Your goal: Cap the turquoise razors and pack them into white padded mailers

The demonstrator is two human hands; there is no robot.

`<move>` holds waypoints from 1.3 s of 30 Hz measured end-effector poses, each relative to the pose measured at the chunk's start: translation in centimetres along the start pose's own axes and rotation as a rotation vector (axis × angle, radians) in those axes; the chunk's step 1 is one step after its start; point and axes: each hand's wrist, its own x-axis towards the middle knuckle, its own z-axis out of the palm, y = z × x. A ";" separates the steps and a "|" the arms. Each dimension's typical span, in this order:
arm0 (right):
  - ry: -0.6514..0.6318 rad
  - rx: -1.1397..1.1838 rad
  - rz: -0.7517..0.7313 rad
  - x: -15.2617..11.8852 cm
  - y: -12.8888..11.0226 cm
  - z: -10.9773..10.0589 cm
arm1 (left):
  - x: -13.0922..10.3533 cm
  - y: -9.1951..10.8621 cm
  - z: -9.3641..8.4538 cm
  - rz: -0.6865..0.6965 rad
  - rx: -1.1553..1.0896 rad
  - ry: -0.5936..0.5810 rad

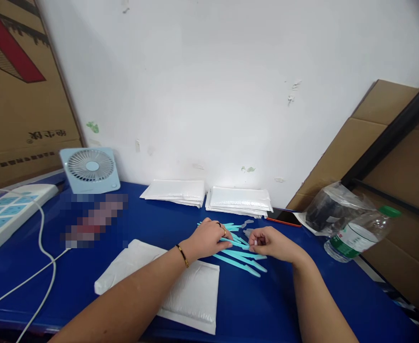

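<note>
Several turquoise eyebrow razors [243, 264] lie fanned out on the blue table, their blade ends pointing right. My left hand [211, 237] rests over the handle ends, thumb and fingers closed around one razor. At that razor's blade end, my right hand [266, 243] is closed in a pinch. What sits between its fingertips is too small to make out. Small clear plastic pieces [247, 223] lie just behind the razors. Under my left forearm is a white padded mailer [195, 295], partly hidden by the arm.
Two stacks of white padded mailers, a left stack [175, 191] and a right stack [240, 200], lie by the wall. A phone [284, 216], a bagged dark object [329, 209] and a plastic bottle [357, 236] are rightward. At left are a fan [91, 169], power strip [11, 209] and cables.
</note>
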 end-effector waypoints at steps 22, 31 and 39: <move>0.040 -0.268 -0.086 0.7 1.0 0.4 | 0.0 0.0 0.4 0.019 0.064 0.006; 0.257 -0.262 -0.035 0.7 1.8 -0.5 | 0.5 -0.8 -0.2 -0.080 0.198 0.082; 0.275 -0.266 0.035 1.3 3.0 -0.7 | 0.6 -1.6 -0.2 -0.133 0.250 0.104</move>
